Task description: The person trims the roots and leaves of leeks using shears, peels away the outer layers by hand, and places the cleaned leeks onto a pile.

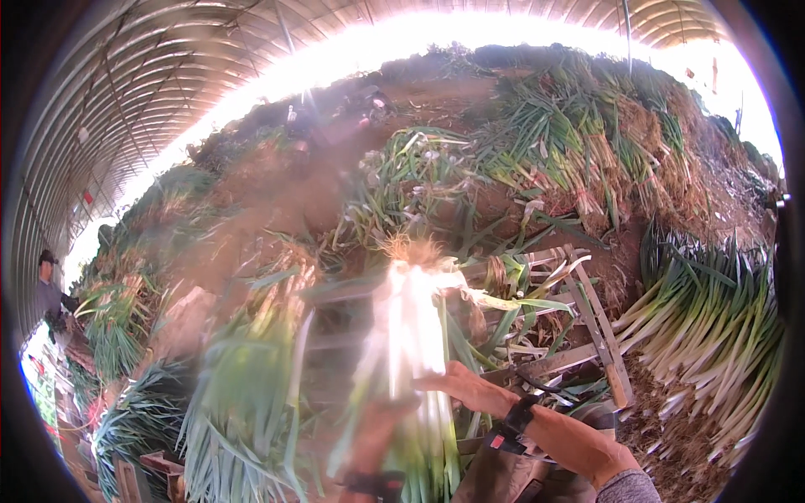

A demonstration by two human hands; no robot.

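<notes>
A bunch of long green onions (411, 314) stands before me, with roots at its far end and green leaves toward me. Its white stalks are washed out by sunlight. My right hand (450, 382) lies across the stalks from the right, its fingers closed over them. Close beside the bunch on the left is my left hand (381, 419), smeared by motion, so its fingers cannot be made out. Both wrists wear dark bands. Loose leaves and thin stalks (516, 306) lie on a wooden frame (599, 323) just beyond my right hand.
Trimmed green onions (713, 327) are piled on the right. More leafy onions (251, 402) lie at near left. Heaps with dry roots (587, 159) cover the soil behind. A person (50, 285) is at the far left, under the arched roof (126, 109).
</notes>
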